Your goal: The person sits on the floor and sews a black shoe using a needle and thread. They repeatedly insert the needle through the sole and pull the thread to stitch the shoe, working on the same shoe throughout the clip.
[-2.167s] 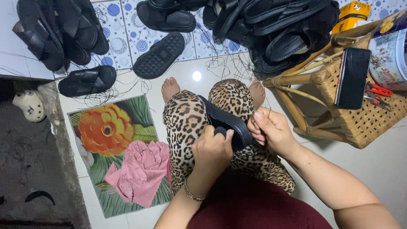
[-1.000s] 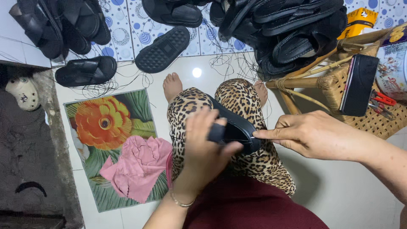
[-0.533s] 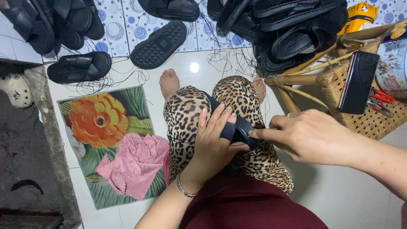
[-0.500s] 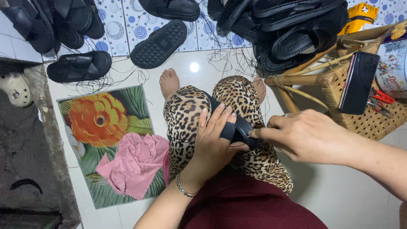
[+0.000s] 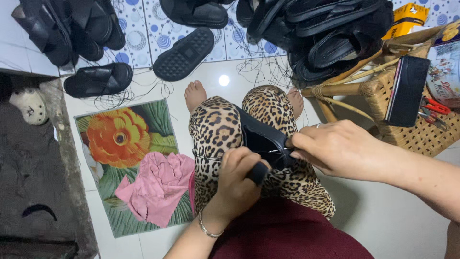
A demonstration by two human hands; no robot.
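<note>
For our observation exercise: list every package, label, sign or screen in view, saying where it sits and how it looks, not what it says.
Yellow box: top right, behind the wicker stool; rectangular, yellow and orange.
Round tin: far right edge, on the stool; pale, printed with small pictures.
No screens or signs visible.

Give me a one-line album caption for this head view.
Left hand and right hand grip a black sandal piece on leopard-print knees, black sandals heaped beyond.

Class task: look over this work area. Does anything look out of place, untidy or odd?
Loose dark threads straggle over the floor tiles between the black sandals. One sandal lies sole-up, apart from the heap. A crumpled pink cloth sits askew on the flowered mat. Both hands, left and right, grip a black sandal piece.
</note>
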